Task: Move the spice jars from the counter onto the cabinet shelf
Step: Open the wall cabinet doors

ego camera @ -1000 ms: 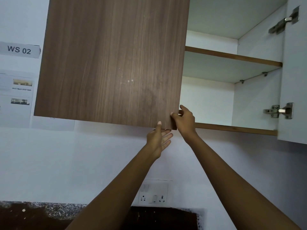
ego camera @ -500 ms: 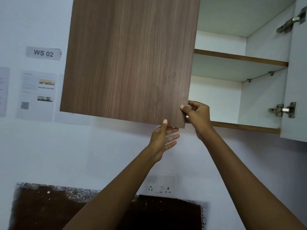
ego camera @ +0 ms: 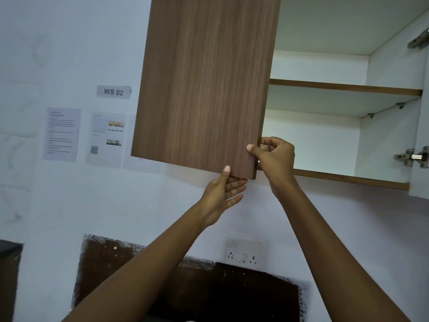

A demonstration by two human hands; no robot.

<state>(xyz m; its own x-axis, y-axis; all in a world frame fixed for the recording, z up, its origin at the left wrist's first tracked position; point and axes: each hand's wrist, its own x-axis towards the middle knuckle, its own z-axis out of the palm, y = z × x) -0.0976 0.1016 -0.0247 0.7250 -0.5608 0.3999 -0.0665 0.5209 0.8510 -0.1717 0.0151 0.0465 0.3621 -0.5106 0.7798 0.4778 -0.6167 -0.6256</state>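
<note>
Against a pale wall (ego camera: pixel 69 54), the brown wood-grain cabinet door (ego camera: pixel 204 89) is gripped by the right hand (ego camera: pixel 275 159), touched by the flat left hand (ego camera: pixel 222 192); spice jars are unseen, the white shelf (ego camera: pixel 325 101) bare, nothing judged moved.

Reaches up with both bare arms, nearly straight. Grips the cabinet door (ego camera: pixel 204 89) at its lower free corner with the right hand (ego camera: pixel 275 159), thumb on the front, fingers curled behind. Touches the bottom edge with the left hand (ego camera: pixel 222 192), thumb raised, fingers straight, spread
</note>
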